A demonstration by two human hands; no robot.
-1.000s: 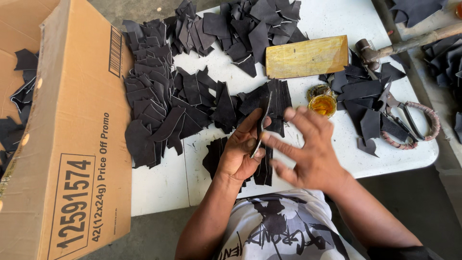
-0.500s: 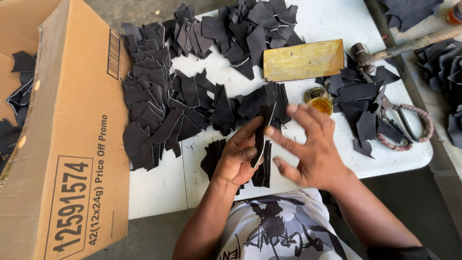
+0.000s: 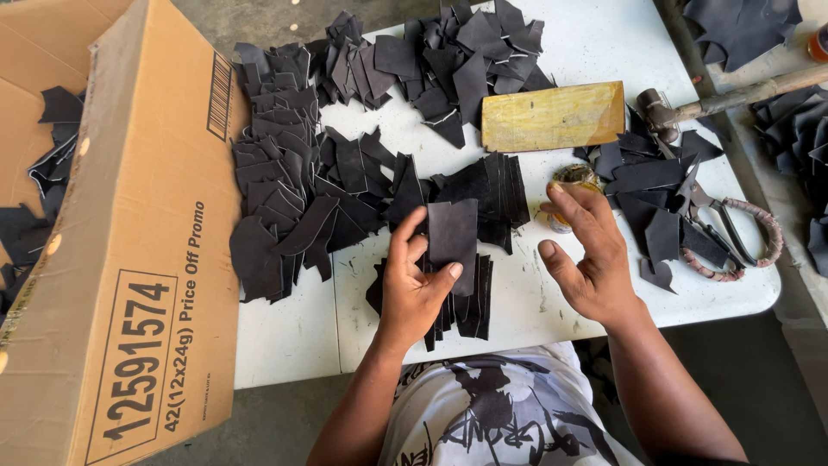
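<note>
My left hand (image 3: 414, 289) holds a flat dark leather piece (image 3: 453, 237) upright between thumb and fingers, above a small stack of similar black pieces (image 3: 473, 309) on the white table (image 3: 293, 336). My right hand (image 3: 591, 255) hovers to the right with fingers apart and nothing in it, its fingertips close to a small round tin of amber stuff (image 3: 571, 177). Several heaps of black leather cut-outs (image 3: 293, 190) cover the table's left and far side.
A large open cardboard box (image 3: 129, 259) with black scraps inside stands at the left. A yellowish wooden block (image 3: 552, 116), a hammer (image 3: 716, 99) and scissors with wrapped handles (image 3: 733, 229) lie at the right, among more black pieces (image 3: 647, 173).
My left hand has turned the leather piece from edge-on to face-up. My right hand has let go of it and drawn away to the right, toward the tin.
</note>
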